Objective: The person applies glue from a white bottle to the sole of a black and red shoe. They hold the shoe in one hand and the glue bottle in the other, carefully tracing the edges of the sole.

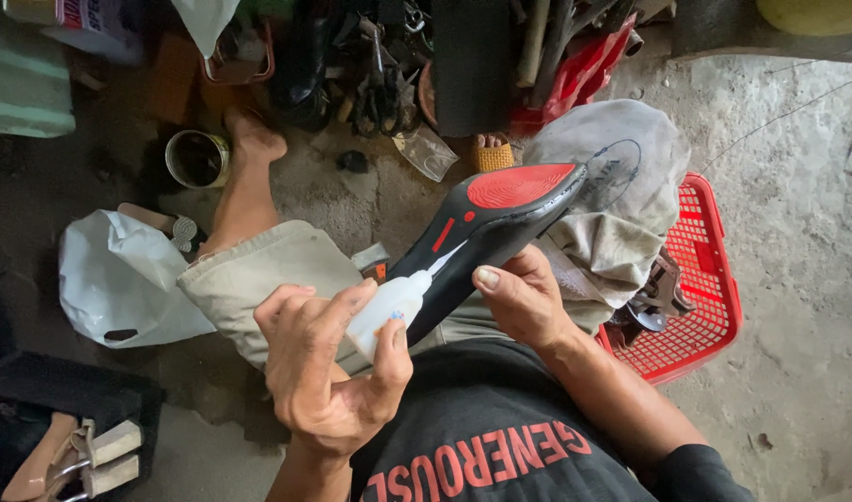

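My left hand [328, 372] grips a small white glue bottle [389, 311], its nozzle tip touching the sole edge of a black shoe [486, 232]. The shoe is turned sole up, with a red forefoot patch and small red marks along the middle. My right hand [524, 297] holds the shoe from the heel side, thumb pressed on its rim. Both hands work above my lap, over my bent left leg in beige shorts [268, 274].
A red plastic basket [700, 307] with a grey cloth and metal tools sits to the right. A white plastic bag [119, 279], a tin can [196, 158] and heeled shoes [73, 460] lie to the left. Tools and scraps crowd the floor ahead.
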